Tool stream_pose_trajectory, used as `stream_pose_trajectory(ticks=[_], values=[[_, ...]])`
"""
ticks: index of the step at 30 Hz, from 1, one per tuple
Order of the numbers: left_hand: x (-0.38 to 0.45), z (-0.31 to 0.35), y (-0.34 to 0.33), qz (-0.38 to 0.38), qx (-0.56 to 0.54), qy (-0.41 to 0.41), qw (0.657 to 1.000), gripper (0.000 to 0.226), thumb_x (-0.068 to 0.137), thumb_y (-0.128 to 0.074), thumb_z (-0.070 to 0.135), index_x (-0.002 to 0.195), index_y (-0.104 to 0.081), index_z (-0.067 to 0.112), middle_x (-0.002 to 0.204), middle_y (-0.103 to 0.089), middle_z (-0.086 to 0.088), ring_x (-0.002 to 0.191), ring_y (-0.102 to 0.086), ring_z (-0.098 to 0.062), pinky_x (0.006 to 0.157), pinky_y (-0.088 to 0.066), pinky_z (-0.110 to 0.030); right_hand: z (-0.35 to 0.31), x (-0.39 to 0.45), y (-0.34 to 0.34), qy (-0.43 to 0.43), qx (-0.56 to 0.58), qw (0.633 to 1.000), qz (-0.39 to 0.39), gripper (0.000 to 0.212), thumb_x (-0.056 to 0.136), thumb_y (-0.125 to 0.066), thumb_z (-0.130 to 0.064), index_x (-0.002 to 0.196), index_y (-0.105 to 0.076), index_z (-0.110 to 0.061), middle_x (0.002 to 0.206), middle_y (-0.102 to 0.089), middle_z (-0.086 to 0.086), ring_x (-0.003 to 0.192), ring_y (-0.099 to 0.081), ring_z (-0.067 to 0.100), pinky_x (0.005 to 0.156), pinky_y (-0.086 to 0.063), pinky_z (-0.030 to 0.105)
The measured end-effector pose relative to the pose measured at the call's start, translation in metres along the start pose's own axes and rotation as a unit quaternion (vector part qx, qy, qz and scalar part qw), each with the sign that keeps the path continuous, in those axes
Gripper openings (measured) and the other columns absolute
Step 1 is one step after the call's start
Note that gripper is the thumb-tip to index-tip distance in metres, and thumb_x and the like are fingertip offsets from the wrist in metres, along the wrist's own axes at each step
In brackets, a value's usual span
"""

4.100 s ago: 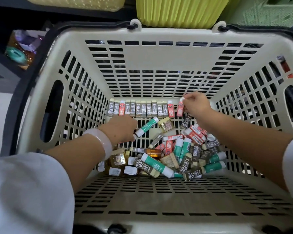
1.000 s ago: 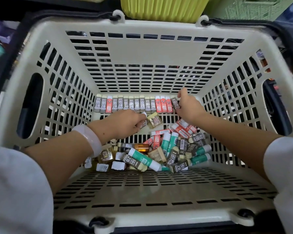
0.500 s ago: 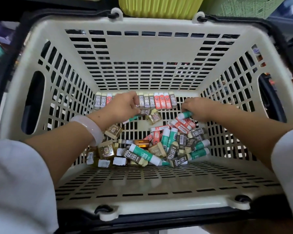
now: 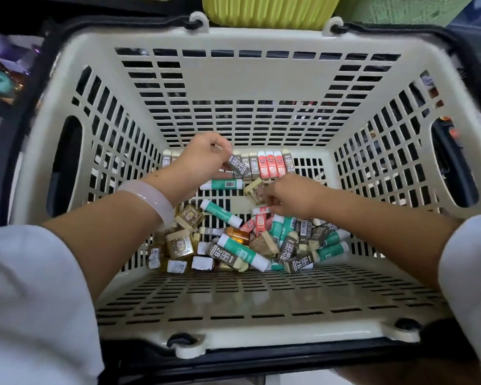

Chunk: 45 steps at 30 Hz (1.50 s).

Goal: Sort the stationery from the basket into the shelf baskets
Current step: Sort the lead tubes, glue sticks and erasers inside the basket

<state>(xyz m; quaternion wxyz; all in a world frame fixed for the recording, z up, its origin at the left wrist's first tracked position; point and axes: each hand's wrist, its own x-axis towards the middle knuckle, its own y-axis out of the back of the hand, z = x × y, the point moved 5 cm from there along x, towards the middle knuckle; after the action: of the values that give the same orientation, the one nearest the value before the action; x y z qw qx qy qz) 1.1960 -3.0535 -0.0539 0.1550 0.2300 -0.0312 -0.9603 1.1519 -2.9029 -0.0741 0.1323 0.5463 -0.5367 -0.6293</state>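
Both hands shifted: left hand (image 4: 203,159) fingers pinch a grey eraser (image 4: 238,165), right hand (image 4: 295,197) fingers now unclear.

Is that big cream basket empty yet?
No. The cream basket holds a loose pile of stationery near the front and a row of erasers along its far wall.

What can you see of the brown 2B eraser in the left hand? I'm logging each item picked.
The brown 2B eraser is a small block in a dark brown paper sleeve printed with white "2B" and a barcode-like patch. The left hand pinches its upper end, holding it tilted, just in front of the row of erasers standing along the basket's far wall.
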Motion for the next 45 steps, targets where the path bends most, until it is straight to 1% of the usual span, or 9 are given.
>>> stream_pose_trajectory(ticks=[7, 12, 15, 20, 28, 32, 37, 41, 45], values=[[-0.003, -0.004, -0.003, -0.01, 0.051, 0.002, 0.999, 0.017, 0.086, -0.061, 0.006, 0.1, -0.051, 0.011, 0.088, -0.063, -0.012, 0.074, -0.063, -0.019, 0.073, -0.056, -0.027, -0.025, 0.007, -0.012, 0.034, -0.147, 0.988, 0.021, 0.026, 0.087, -0.054, -0.006, 0.112, -0.057, -0.006, 0.074, -0.042, -0.001, 0.073, -0.047, 0.019, 0.067, -0.047, 0.028], [-0.003, -0.002, 0.002, 0.022, 0.069, -0.001, 0.997, 0.012, 0.086, -0.061, 0.007, 0.08, -0.052, 0.013, 0.083, -0.062, -0.009, 0.072, -0.062, -0.016, 0.065, -0.056, -0.021, 0.015, 0.005, 0.018, -0.003, 0.133, 0.987, 0.087, 0.025, 0.093, -0.051, -0.028, 0.107, -0.064, -0.011, 0.066, -0.05, -0.016, 0.049, -0.049, -0.005, 0.046, -0.037, 0.004], [-0.003, -0.002, 0.002, 0.022, 0.087, -0.015, 0.996, 0.011, 0.086, -0.062, 0.009, 0.078, -0.055, 0.012, 0.078, -0.06, -0.003, 0.065, -0.058, -0.008, 0.048, -0.046, -0.009, 0.063, 0.0, 0.025, -0.154, 0.27, 0.93, 0.195, 0.028, 0.093, -0.051, -0.031, 0.11, -0.058, -0.01, 0.068, -0.058, -0.008, 0.047, -0.048, 0.006, 0.041, -0.036, 0.017], [-0.002, -0.005, 0.001, 0.016, 0.089, -0.016, 0.996, 0.008, 0.087, -0.061, 0.01, 0.082, -0.056, 0.01, 0.08, -0.059, -0.003, 0.07, -0.059, -0.011, 0.06, -0.052, -0.017, 0.093, 0.0, 0.001, -0.326, 0.307, 0.869, 0.212, 0.008, 0.093, -0.053, -0.019, 0.09, -0.049, -0.013, 0.101, -0.064, 0.016, 0.085, -0.063, 0.027, 0.067, -0.049, 0.035], [-0.004, -0.005, -0.002, 0.006, 0.067, -0.006, 0.998, 0.009, 0.088, -0.059, 0.007, 0.082, -0.054, 0.011, 0.091, -0.065, -0.016, 0.082, -0.065, -0.024, 0.078, -0.056, -0.031, 0.092, -0.004, -0.002, -0.295, 0.564, 0.733, 0.241, 0.031, 0.093, -0.043, 0.002, 0.122, -0.051, -0.003, 0.099, -0.057, 0.015, 0.083, -0.058, 0.022, 0.075, -0.055, 0.027], [-0.005, -0.001, -0.003, 0.004, 0.016, -0.008, 1.0, 0.009, 0.088, -0.058, 0.003, 0.081, -0.053, 0.008, 0.088, -0.065, -0.015, 0.073, -0.066, -0.017, 0.065, -0.056, -0.019, 0.063, -0.01, 0.026, -0.216, 0.466, 0.816, 0.267, 0.014, 0.092, -0.051, -0.01, 0.104, -0.057, -0.013, 0.093, -0.059, 0.001, 0.079, -0.055, 0.013, 0.055, -0.047, 0.016], [-0.008, 0.003, -0.004, 0.013, -0.034, -0.016, 0.999, 0.009, 0.086, -0.06, 0.003, 0.082, -0.055, 0.008, 0.078, -0.064, -0.006, 0.068, -0.065, -0.011, 0.059, -0.053, -0.014, -0.008, 0.004, 0.037, -0.024, 0.525, 0.841, 0.13, 0.024, 0.087, -0.061, -0.018, 0.111, -0.056, -0.018, 0.087, -0.064, 0.0, 0.078, -0.061, 0.012, 0.072, -0.048, 0.024], [-0.005, 0.0, -0.005, -0.014, 0.061, -0.012, 0.998, 0.019, 0.089, -0.059, 0.015, 0.107, -0.053, 0.014, 0.106, -0.059, -0.004, 0.098, -0.059, -0.021, 0.087, -0.051, -0.033, 0.022, 0.0, 0.03, -0.13, 0.507, 0.827, 0.208, 0.018, 0.087, -0.062, -0.015, 0.104, -0.056, -0.015, 0.08, -0.06, 0.0, 0.072, -0.056, 0.015, 0.063, -0.048, 0.026], [-0.004, -0.005, -0.005, -0.021, 0.154, -0.013, 0.988, 0.014, 0.094, -0.051, 0.02, 0.106, -0.057, 0.017, 0.11, -0.059, -0.005, 0.101, -0.056, -0.02, 0.075, -0.043, -0.021, 0.088, -0.016, 0.003, -0.347, 0.479, 0.764, 0.258, 0.014, 0.09, -0.059, -0.021, 0.099, -0.057, -0.01, 0.09, -0.061, 0.005, 0.074, -0.056, 0.014, 0.065, -0.049, 0.027]])
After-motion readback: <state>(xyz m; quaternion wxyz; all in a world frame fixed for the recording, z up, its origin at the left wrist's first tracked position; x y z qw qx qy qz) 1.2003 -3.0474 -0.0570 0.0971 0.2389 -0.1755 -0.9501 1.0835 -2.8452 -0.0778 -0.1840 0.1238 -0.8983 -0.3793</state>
